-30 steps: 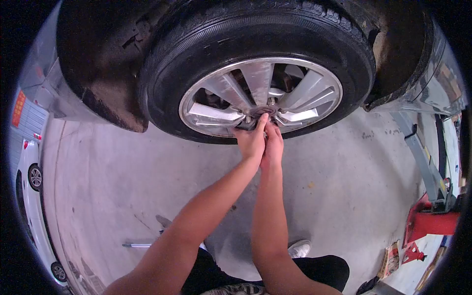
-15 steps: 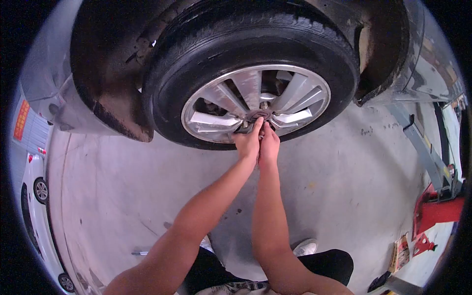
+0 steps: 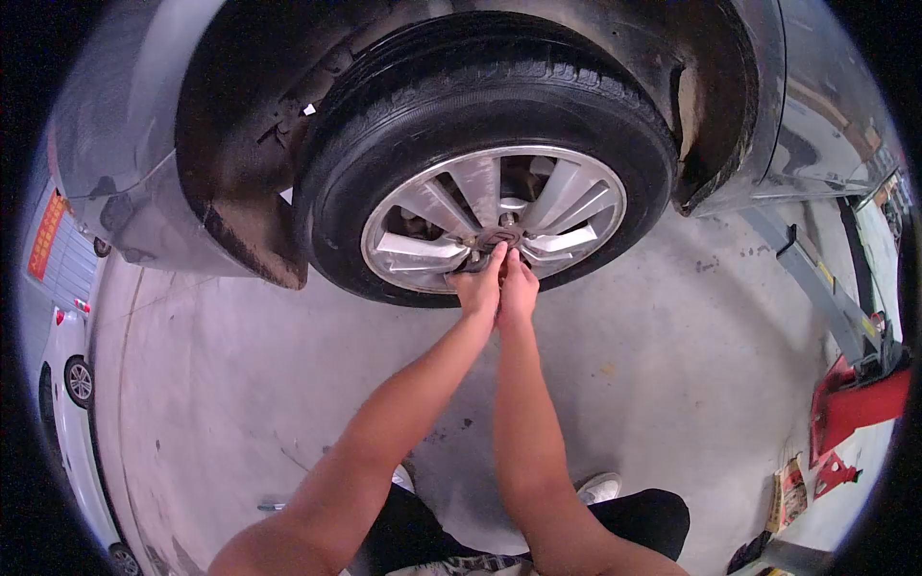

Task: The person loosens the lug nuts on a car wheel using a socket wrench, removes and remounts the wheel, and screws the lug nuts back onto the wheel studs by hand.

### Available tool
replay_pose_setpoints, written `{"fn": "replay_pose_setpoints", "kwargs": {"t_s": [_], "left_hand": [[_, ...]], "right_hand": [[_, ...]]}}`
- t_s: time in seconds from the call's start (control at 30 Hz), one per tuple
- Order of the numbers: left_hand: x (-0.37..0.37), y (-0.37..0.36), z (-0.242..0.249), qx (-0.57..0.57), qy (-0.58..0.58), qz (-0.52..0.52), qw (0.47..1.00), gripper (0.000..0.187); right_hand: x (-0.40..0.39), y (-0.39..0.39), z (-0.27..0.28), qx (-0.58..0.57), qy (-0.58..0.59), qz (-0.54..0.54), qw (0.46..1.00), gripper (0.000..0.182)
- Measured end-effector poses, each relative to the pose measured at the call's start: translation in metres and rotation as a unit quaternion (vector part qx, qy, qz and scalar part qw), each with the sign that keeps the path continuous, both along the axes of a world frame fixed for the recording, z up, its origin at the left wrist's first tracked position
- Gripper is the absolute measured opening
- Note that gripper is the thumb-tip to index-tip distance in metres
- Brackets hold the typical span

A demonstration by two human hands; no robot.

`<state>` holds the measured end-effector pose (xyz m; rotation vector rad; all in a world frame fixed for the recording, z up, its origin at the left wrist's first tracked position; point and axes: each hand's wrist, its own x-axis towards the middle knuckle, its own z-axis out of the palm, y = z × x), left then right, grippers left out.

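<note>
A car wheel [image 3: 495, 178] with silver spokes and a black tire [image 3: 480, 115] fills the upper middle of the view. Both my arms reach up to its centre, where a dark round hub centre [image 3: 499, 236] shows among the spokes. My left hand [image 3: 477, 291] is closed just below the hub, its thumb pointing up. Right beside it, my right hand [image 3: 519, 291] is closed too, fingers pressed together against the lower part of the hub. Whatever the fingers grip is too small and hidden to make out.
Dark wheel arch liner [image 3: 245, 106] surrounds the tire, with grey bodywork [image 3: 125, 182] beyond. A lift arm [image 3: 826, 288] and a red metal part [image 3: 864, 398] stand at right. A white car [image 3: 72, 384] is at far left. My shoe [image 3: 600, 488] rests on the concrete floor [image 3: 653, 384].
My view has shifted a little, so the wheel sits slightly lower and shows more of the arch. Both hands stay together at the lower hub.
</note>
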<state>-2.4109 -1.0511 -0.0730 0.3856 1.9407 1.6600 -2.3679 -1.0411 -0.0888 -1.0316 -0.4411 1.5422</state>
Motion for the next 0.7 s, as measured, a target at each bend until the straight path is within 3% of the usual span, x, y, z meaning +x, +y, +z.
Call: {"fn": "replay_pose_setpoints", "kwargs": {"t_s": [0.1, 0.23, 0.37, 0.5, 0.6, 0.7], "left_hand": [[-0.004, -0.006, 0.011, 0.041, -0.075, -0.073, 0.994, 0.101], [0.001, -0.012, 0.031, -0.018, -0.036, -0.034, 0.999, 0.099], [-0.006, -0.002, -0.002, 0.046, -0.051, -0.045, 0.997, 0.105], [-0.007, -0.004, 0.005, 0.012, -0.026, -0.048, 0.998, 0.094], [-0.007, -0.004, 0.003, -0.001, -0.049, -0.042, 0.998, 0.077], [-0.016, 0.002, -0.011, 0.022, -0.098, -0.089, 0.991, 0.112]], "right_hand": [[-0.003, 0.002, -0.003, 0.014, -0.067, -0.018, 0.998, 0.029], [-0.005, 0.0, 0.002, -0.014, -0.011, -0.053, 0.998, 0.031], [-0.003, -0.001, 0.002, -0.023, 0.095, -0.03, 0.995, 0.026], [-0.005, -0.002, 0.007, -0.012, -0.02, -0.043, 0.999, 0.027], [-0.005, 0.002, 0.003, -0.015, -0.014, -0.058, 0.998, 0.029], [-0.01, 0.006, 0.003, -0.035, -0.026, -0.081, 0.996, 0.031]]}}
